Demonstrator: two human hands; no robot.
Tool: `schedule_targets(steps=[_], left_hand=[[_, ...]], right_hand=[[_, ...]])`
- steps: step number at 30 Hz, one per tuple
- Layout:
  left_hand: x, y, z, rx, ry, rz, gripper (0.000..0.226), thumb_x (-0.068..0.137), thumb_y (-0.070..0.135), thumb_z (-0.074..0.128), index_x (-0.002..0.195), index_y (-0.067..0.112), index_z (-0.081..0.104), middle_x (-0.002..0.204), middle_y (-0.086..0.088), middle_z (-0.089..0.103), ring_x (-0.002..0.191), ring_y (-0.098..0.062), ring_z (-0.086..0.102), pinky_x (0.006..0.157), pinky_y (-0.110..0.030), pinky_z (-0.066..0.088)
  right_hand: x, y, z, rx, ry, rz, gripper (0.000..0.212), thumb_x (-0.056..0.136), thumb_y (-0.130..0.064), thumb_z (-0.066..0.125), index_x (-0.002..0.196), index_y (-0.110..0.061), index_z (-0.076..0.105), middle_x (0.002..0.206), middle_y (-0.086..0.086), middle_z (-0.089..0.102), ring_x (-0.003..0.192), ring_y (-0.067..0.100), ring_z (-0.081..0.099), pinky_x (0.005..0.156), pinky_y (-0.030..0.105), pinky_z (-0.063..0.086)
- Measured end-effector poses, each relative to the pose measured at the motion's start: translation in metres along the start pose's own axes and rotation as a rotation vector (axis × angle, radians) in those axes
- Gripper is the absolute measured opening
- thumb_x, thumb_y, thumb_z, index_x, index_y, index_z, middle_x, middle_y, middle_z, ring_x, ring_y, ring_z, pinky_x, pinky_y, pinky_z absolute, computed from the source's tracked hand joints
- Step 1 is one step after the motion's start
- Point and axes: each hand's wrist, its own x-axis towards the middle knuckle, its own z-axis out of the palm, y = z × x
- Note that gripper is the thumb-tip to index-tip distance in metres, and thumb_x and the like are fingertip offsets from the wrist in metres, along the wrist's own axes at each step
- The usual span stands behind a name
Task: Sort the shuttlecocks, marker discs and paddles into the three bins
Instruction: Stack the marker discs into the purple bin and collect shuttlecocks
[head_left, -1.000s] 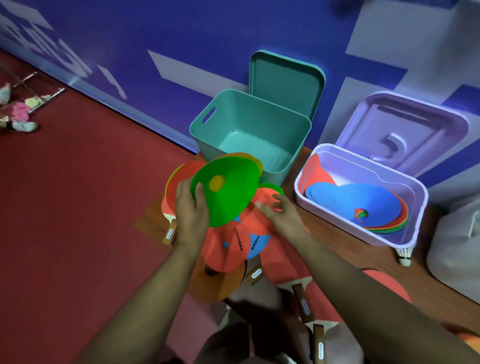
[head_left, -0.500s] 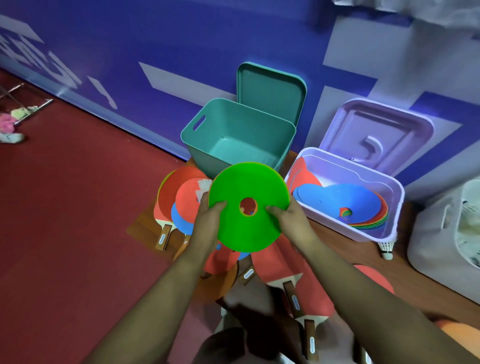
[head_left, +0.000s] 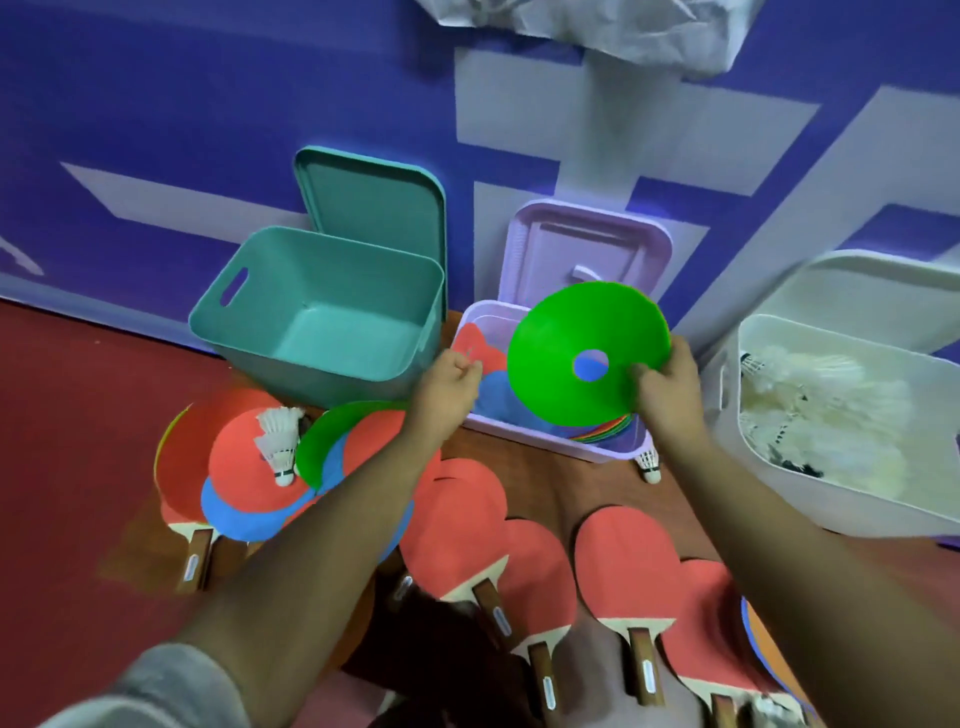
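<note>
My right hand (head_left: 667, 389) grips a green marker disc (head_left: 561, 358) by its right edge, held tilted over the lilac bin (head_left: 597, 451), which holds a stack of coloured discs. My left hand (head_left: 449, 387) hovers beside the bin's left end, fingers curled with nothing in them. The teal bin (head_left: 249, 322) stands empty at the left. The white bin (head_left: 753, 457) at the right holds shuttlecocks. Several red paddles (head_left: 628, 561) lie on the floor below. More discs (head_left: 244, 457) lie piled at the left with a shuttlecock (head_left: 278, 441) on top.
Another shuttlecock (head_left: 649, 462) stands at the lilac bin's front right corner. The bin lids (head_left: 374, 208) lean against the blue wall behind. Red floor spreads to the left. A wooden board (head_left: 540, 483) lies under the items.
The green disc has moved right from in front of the teal bin to over the lilac bin. My left hand has let go of it; only the right holds it.
</note>
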Motion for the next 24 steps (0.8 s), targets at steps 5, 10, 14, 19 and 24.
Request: schedule_targets(steps=[5, 10, 14, 19, 24], left_hand=[[0.042, -0.011, 0.027, 0.638, -0.148, 0.096, 0.021, 0.081, 0.009, 0.061, 0.099, 0.0, 0.059, 0.102, -0.022, 0.064, 0.098, -0.036, 0.059, 0.08, -0.037, 0.044], [0.079, -0.027, 0.056, 0.954, -0.286, -0.054, 0.057, 0.079, 0.026, 0.066, 0.126, 0.003, 0.042, 0.124, -0.028, 0.054, 0.118, -0.042, 0.051, 0.09, -0.041, 0.047], [0.098, -0.04, 0.078, 1.056, -0.345, -0.057, 0.067, 0.078, 0.032, 0.069, 0.13, 0.002, 0.038, 0.125, -0.024, 0.056, 0.119, -0.041, 0.051, 0.095, -0.043, 0.046], [0.111, -0.047, 0.091, 1.237, -0.364, -0.019, 0.071, 0.081, 0.059, 0.065, 0.128, 0.007, 0.055, 0.129, -0.012, 0.057, 0.122, -0.033, 0.05, 0.102, -0.036, 0.04], [0.117, -0.049, 0.1, 1.157, -0.368, -0.276, 0.099, 0.067, 0.066, 0.074, 0.14, 0.007, 0.043, 0.141, -0.018, 0.042, 0.134, -0.034, 0.038, 0.108, -0.037, 0.036]], right_hand=[[0.025, 0.022, -0.004, -0.334, -0.036, -0.019, 0.029, 0.09, -0.016, 0.056, 0.113, -0.009, 0.041, 0.108, 0.025, 0.063, 0.096, 0.041, 0.059, 0.075, 0.041, 0.043], [0.039, 0.049, 0.019, -0.563, -0.075, 0.032, 0.024, 0.093, -0.013, 0.047, 0.114, -0.008, 0.037, 0.106, 0.028, 0.062, 0.094, 0.048, 0.06, 0.069, 0.043, 0.04], [0.045, 0.074, 0.032, -0.632, -0.11, 0.131, 0.024, 0.091, -0.013, 0.047, 0.11, -0.007, 0.034, 0.105, 0.028, 0.062, 0.093, 0.048, 0.06, 0.071, 0.043, 0.041], [0.046, 0.091, 0.036, -0.697, -0.113, 0.143, 0.032, 0.09, -0.018, 0.052, 0.115, -0.006, 0.035, 0.111, 0.025, 0.06, 0.096, 0.047, 0.061, 0.084, 0.051, 0.047], [0.051, 0.099, 0.041, -0.768, -0.126, 0.09, 0.033, 0.093, -0.017, 0.049, 0.122, -0.004, 0.037, 0.125, 0.023, 0.049, 0.095, 0.05, 0.061, 0.077, 0.047, 0.045]])
